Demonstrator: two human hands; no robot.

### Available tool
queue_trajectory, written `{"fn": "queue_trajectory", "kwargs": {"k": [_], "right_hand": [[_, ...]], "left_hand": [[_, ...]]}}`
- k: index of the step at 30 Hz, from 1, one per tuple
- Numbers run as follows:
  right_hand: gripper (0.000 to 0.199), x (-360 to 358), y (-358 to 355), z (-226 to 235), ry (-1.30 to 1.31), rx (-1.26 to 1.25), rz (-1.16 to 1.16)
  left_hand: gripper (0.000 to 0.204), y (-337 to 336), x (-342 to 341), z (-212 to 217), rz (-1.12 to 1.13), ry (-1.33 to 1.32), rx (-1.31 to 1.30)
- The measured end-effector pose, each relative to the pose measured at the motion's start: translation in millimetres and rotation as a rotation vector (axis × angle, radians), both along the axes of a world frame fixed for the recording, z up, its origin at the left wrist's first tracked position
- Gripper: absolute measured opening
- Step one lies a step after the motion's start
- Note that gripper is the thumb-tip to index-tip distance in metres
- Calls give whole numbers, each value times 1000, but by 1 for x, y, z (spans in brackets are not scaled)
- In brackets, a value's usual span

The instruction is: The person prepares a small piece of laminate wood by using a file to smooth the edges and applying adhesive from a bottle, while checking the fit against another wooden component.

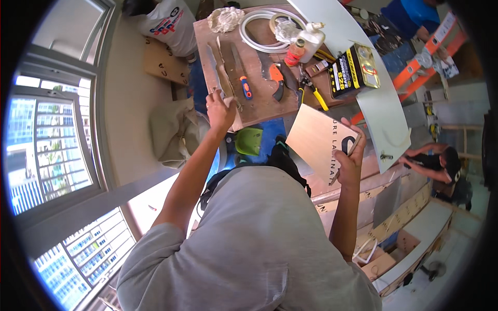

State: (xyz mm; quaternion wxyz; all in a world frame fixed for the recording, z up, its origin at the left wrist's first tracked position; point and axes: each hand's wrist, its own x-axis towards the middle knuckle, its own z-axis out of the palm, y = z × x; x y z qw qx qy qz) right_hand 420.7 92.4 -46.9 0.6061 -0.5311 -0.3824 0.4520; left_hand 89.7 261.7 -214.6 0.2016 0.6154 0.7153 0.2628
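Observation:
My right hand [350, 160] grips a flat wood-toned laminate panel [314, 137] by its right edge, thumb on the printed face. The panel is tilted in front of the table's near right side. At the table's near left corner, my left hand [220, 111] has its fingers curled down by the ends of a long thin grey strip [213, 65] and a ragged brown strip [224, 67]. What those fingers hold, if anything, I cannot make out. Right of it lies a tool with a blue and orange handle [245, 88].
The wooden table [259, 106] carries an orange and black tool [277, 78], yellow-handled pliers [317, 96], white coils [249, 39], bottles [313, 41] and a black-yellow tin [348, 72]. A green dustpan [249, 141] lies below. Other people [171, 28] and an orange ladder [415, 67] are nearby.

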Motion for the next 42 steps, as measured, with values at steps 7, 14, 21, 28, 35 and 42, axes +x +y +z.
{"fn": "queue_trajectory", "kwargs": {"k": [7, 14, 21, 28, 35, 42], "right_hand": [[74, -10, 78, -24, -132, 160, 245], [67, -21, 150, -54, -64, 314, 431], [70, -49, 196, -91, -112, 383, 526], [69, -81, 207, -91, -182, 388, 549], [70, -76, 192, -67, -518, 425, 466], [71, -76, 175, -82, -408, 205, 484]], "left_hand": [[110, 63, 46, 1, 235, 170, -224], [100, 100, 42, -28, 395, 155, -317], [66, 66, -1, -1, 381, -617, -196], [64, -29, 44, 107, 188, -754, 17], [52, -38, 104, 155, 22, -726, 198], [49, -43, 119, 126, -93, -737, 142]]}}
